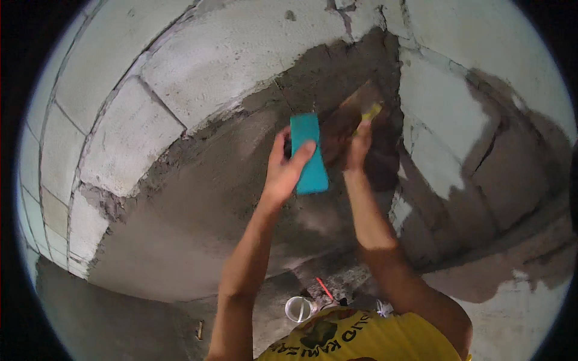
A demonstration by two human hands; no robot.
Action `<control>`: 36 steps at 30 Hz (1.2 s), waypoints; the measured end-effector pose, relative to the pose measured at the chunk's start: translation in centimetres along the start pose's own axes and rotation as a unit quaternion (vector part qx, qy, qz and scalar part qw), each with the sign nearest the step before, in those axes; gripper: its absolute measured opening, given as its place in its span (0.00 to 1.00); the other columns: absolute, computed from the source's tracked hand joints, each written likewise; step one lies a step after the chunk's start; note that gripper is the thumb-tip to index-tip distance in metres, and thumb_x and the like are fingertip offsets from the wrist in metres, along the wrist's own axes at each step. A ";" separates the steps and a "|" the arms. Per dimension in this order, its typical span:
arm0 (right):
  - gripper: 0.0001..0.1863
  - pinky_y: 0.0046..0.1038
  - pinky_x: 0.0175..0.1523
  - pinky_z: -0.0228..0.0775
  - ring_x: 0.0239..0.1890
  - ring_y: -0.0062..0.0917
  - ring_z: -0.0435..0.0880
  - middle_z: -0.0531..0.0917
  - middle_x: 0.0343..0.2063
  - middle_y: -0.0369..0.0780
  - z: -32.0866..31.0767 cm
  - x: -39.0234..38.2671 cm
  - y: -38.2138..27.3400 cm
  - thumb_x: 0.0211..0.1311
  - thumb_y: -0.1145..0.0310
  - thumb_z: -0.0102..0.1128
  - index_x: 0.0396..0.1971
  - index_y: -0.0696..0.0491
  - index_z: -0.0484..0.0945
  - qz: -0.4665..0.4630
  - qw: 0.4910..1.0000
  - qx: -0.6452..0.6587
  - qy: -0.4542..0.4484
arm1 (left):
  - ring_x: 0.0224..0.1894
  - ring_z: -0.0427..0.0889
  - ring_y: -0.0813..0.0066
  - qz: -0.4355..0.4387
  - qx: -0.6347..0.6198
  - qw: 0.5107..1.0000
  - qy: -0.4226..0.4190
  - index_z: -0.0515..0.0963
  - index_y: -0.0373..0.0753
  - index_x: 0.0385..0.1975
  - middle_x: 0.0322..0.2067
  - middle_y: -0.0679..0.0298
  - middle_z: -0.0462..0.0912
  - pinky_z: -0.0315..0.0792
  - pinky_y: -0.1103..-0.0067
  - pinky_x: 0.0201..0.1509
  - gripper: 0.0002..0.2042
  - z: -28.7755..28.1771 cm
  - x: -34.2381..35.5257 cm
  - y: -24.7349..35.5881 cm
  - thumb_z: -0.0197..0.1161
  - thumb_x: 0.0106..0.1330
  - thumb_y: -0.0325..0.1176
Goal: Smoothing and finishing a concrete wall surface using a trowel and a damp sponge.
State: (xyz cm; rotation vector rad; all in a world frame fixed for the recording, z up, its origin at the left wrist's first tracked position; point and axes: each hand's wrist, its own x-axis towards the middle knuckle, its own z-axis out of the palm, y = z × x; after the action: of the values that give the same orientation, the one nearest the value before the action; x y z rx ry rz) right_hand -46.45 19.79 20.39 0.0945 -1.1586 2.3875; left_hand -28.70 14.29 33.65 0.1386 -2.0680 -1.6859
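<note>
Up in front of the wall, my left hand [283, 168] is closed round a flat turquoise rectangular block [309, 153], thumb across its face. I cannot make out exactly what kind of tool it is. To its right, my right hand [359, 147] grips the yellow handle of a plastering trowel [368, 93]. The trowel's broad blade lies tilted at the wall, partly hidden by my hand and blurred. Behind both hands spreads grey plaster [198, 198], darker and wetter-looking near the corner.
Pale bare blocks [211, 60] border the plaster on the upper left. An adjoining block wall [445, 114] meets it at a corner on the right, with my shadow across it. Below stand a white bucket [299, 309] and a red stick-like thing [324, 289].
</note>
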 end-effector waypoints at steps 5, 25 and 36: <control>0.17 0.31 0.21 0.62 0.17 0.20 0.65 0.65 0.20 0.34 2.2 0.0 -6.5 0.71 0.50 0.43 0.30 0.49 0.63 0.249 0.921 0.288 0.086 | 0.52 0.74 0.68 -0.128 0.032 0.989 0.064 0.64 0.34 0.62 0.53 0.55 0.73 0.71 0.73 0.55 0.36 -5.1 -8.8 -6.3 0.71 0.59 0.45; 0.18 0.33 0.32 0.70 0.25 0.29 0.78 0.78 0.24 0.41 5.8 -1.7 -10.7 0.71 0.56 0.50 0.37 0.58 0.73 0.055 0.979 -0.041 -0.192 | 0.66 0.64 0.59 -0.480 -0.044 0.771 0.416 0.62 0.48 0.68 0.65 0.62 0.66 0.52 0.51 0.66 0.42 -39.2 -55.1 -20.6 0.66 0.56 0.61; 0.19 0.39 0.39 0.72 0.33 0.42 0.82 0.82 0.28 0.48 7.7 0.2 -13.8 0.69 0.55 0.53 0.47 0.57 0.75 0.037 0.971 -0.118 -0.203 | 0.52 0.78 0.57 -0.480 -0.073 0.749 0.450 0.67 0.41 0.63 0.56 0.60 0.76 0.72 0.60 0.56 0.39 -34.2 -48.1 -21.6 0.69 0.55 0.57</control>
State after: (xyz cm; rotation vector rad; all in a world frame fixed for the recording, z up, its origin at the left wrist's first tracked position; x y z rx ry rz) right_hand -41.51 21.26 35.31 0.4877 -1.6501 2.3374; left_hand 23.50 -4.31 4.06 1.8188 -1.0785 -1.6685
